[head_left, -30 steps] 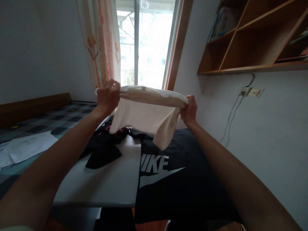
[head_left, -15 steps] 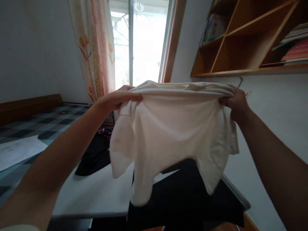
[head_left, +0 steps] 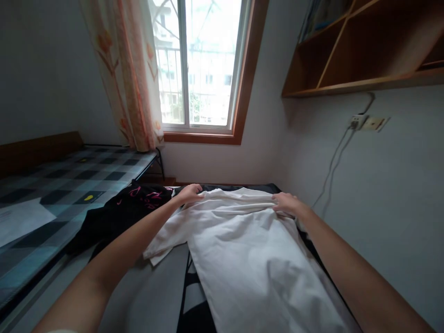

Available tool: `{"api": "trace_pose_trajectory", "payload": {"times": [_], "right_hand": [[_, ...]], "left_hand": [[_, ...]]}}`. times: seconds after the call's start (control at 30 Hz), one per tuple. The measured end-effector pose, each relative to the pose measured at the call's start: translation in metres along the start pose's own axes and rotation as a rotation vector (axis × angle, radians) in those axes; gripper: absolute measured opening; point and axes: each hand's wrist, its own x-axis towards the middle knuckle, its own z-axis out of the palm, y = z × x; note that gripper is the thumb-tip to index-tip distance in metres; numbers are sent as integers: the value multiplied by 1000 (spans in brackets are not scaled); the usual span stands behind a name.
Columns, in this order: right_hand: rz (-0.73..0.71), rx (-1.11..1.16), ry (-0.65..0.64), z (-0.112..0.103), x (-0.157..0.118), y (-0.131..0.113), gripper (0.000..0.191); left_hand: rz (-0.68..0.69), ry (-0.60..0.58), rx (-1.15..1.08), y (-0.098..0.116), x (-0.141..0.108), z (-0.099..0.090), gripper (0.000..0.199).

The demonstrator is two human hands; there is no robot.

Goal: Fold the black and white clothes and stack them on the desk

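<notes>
A white T-shirt [head_left: 239, 245] lies spread over the table, with creases bunched across its far end near the shoulders. One sleeve sticks out to the left, and the body of the shirt runs toward me. My left hand [head_left: 190, 194] is at the far left shoulder, its fingers closed on the fabric. At the far right shoulder, my right hand [head_left: 288, 204] pinches the cloth, its fingertips partly hidden in the folds. Beside my left forearm is a crumpled black garment [head_left: 114, 212] with pink markings.
The light tabletop [head_left: 152, 291] has a dark-patterned covering under the shirt. To the left is a bed [head_left: 104, 171] with checked bedding and a paper sheet [head_left: 24, 219]. A wooden shelf [head_left: 347, 85] overhangs on the right, above a wall socket [head_left: 359, 121] with hanging cords. Ahead are a curtain and window.
Both hands have come down from chest height with the white T-shirt. It hung bunched in the air before and now lies stretched out on the table.
</notes>
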Motion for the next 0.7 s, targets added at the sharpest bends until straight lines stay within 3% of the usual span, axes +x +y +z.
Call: {"api": "trace_pose_trajectory", "payload": {"times": [0.07,0.27,0.37,0.43,0.57,0.7], "right_hand": [[-50,-28,-65,9,13,-11,35],[-120,19,115,29,44,-44,42],[-116,59,115,42,51,-54,45],[-90,54,105,46,54,-56,42],[-6,56,49,44,59,-52,53],[36,189,-7,35,63,-45,54]], "left_hand": [[14,-10,12,1,8,8,33],[-4,-46,27,15,39,30,29],[-40,-55,19,19,46,43,28],[-55,-61,4,20,47,48,24],[-72,-75,-41,16,48,50,48],[-57,-125,-147,4,49,42,27]]}}
